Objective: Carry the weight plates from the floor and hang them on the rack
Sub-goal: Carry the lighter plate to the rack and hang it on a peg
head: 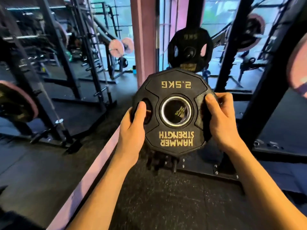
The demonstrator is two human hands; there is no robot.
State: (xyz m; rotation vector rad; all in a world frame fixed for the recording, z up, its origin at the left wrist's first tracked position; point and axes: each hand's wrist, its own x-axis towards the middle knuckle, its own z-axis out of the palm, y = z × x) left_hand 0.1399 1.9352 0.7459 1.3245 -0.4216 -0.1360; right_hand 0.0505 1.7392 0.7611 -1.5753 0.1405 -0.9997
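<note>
While both hands hold it up: the 2.5 kg plate [174, 112] sits at centre frame, face to the camera, its gold lettering upside down.
Left hand: the left hand [132, 130] grips the plate's left edge, thumb laid over the left grip slot, the other fingers curled out of sight behind the plate.
Right hand: the right hand [221, 120] clamps the right edge, thumb on the face beside the right slot, fingers wrapped round the rim.
Plate's centre hole: a steel-ringed bore, and through it shows gold lettering on something black behind; too blurred to read.
Rack: the black rack upright [192, 17] rises at upper centre, directly beyond the held plate.
What hangs on it: a black 5 kg plate [191, 48] on a peg, its lower edge hidden behind the plate in hand.
Below the held plate: dark bolts or pegs at the rack's base [191, 168], hard to make out.
Cut off: a pink-rimmed plate [297, 67] at the right edge and another [18, 100] at the left edge, both only partly in frame.
Hard to read: the background racks at upper left are smeared with motion blur.
</note>
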